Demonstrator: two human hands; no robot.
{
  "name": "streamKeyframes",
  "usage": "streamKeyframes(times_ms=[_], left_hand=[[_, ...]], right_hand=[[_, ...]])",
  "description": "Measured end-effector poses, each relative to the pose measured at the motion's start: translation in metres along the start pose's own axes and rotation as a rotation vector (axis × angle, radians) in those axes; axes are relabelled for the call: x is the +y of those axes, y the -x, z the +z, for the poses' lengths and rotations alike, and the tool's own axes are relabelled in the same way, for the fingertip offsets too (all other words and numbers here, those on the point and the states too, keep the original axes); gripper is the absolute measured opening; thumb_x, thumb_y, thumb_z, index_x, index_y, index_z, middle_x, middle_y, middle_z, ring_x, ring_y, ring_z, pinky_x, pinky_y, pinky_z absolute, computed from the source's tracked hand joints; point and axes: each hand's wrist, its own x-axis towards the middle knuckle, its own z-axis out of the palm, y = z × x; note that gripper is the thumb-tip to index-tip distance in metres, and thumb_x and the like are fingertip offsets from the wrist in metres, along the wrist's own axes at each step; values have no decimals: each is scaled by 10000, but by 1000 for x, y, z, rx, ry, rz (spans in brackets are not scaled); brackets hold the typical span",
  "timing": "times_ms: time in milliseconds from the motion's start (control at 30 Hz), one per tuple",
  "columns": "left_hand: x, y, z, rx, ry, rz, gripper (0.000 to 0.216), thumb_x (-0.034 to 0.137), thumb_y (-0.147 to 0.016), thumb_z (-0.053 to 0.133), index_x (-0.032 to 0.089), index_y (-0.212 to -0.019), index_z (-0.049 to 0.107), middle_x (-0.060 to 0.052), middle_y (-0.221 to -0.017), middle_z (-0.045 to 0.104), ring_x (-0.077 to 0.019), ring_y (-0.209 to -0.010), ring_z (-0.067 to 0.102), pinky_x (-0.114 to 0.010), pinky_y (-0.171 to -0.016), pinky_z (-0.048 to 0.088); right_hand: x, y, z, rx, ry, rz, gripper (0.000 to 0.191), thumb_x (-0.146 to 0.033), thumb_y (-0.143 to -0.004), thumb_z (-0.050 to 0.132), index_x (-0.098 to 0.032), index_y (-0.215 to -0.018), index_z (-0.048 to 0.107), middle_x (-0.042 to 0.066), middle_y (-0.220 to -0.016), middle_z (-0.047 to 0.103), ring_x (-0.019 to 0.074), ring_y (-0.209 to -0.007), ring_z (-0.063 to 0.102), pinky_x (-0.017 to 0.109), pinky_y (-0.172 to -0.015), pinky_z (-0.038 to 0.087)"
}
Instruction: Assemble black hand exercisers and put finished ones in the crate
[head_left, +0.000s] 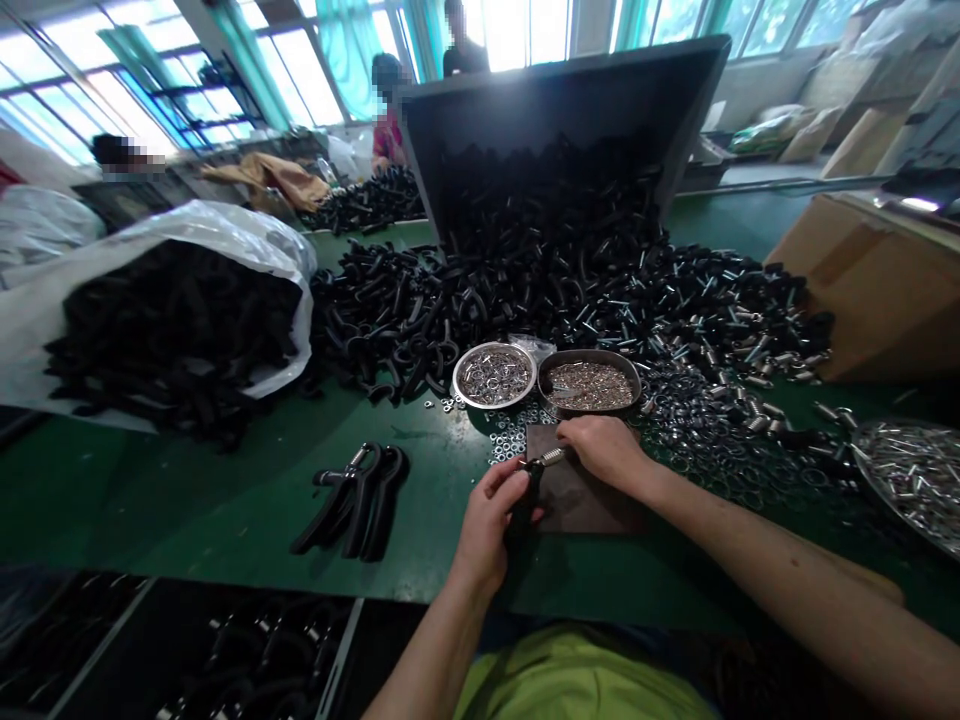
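Observation:
My left hand is closed around a black curved handle over the front of the table. A metal coil spring reaches from the top of that handle toward my right hand. The fingers of my right hand are pinched together at the spring's far end; whether they grip the spring or a small part is hidden. Beneath both hands lies a flat brown plate. To the left, black hand grips with metal parts at their tops rest on the green table.
Beyond my hands stand a round metal bowl and an oval tin of small metal parts. Loose washers surround them. Black handles spill from a tilted bin. A plastic bag stands left, a cardboard box right. People sit behind.

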Motion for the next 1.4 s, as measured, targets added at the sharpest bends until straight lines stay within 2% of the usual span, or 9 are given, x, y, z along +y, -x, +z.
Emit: streamKeyframes(times_ms=[100,233,433,500,600,767,967,1233,1400], left_hand=[[3,1,-2,16,281,-161,332,390,-766,644,135,-979,624,-47,-807,628,-130,-651,597,-271,-603,546],[8,1,-1,5,454,-241,267,363,-841,563,104,-891,607,-51,-760,620,-118,-623,607,-264,-614,564],[17,5,1,-109,611,-310,307,389,-870,516,107,-969,584,-53,-749,628,-133,-609,620,-312,-637,570],[18,5,1,-123,622,-328,330,411,-869,507,107,-973,583,-65,-754,635,-155,-640,633,-326,-637,565],[19,4,3,-126,620,-342,364,446,-865,496,100,-930,589,-77,-743,637,-169,-655,635,-324,-620,557],[21,5,8,-114,632,-352,403,477,-861,490,90,-890,599,-81,-748,636,-133,-617,613,-250,-563,531],[21,6,7,-133,646,-368,418,486,-866,473,87,-893,593,-87,-755,632,-138,-643,614,-252,-567,533],[16,4,10,-138,649,-387,411,491,-859,482,92,-899,576,-89,-774,631,-141,-652,613,-255,-583,530],[14,4,9,-148,666,-389,410,490,-852,498,92,-905,575,-84,-777,627,-133,-644,610,-249,-587,527]], right_hand=[[-5,4,13,-23,41,-28,221,-155,-888,429,-173,-943,642,78,-892,674,183,-839,598,258,-683,391],[-9,1,19,-30,73,-42,229,-169,-902,416,-173,-945,641,80,-936,655,180,-885,580,248,-673,389],[-6,-5,0,-46,67,-31,252,-351,-905,453,-244,-911,682,23,-953,657,144,-847,599,227,-654,398],[7,-16,-12,-21,76,28,282,-355,-920,417,-254,-979,673,26,-1015,652,148,-891,599,236,-712,407],[37,-44,-24,15,122,189,315,-289,-926,383,-208,-1072,650,86,-1087,635,202,-979,587,291,-783,413],[76,-80,-17,-53,180,372,246,-211,-844,495,-121,-962,692,170,-1002,659,242,-934,618,309,-753,436],[82,-80,-10,-54,155,418,252,-253,-843,495,-150,-994,668,141,-1041,661,239,-959,613,310,-764,438],[93,-71,-14,18,-25,458,229,-253,-821,528,-105,-964,628,180,-963,668,274,-939,609,349,-769,429],[74,-55,-25,98,-263,422,201,-235,-857,454,-131,-979,576,76,-793,674,165,-711,630,274,-649,466]])
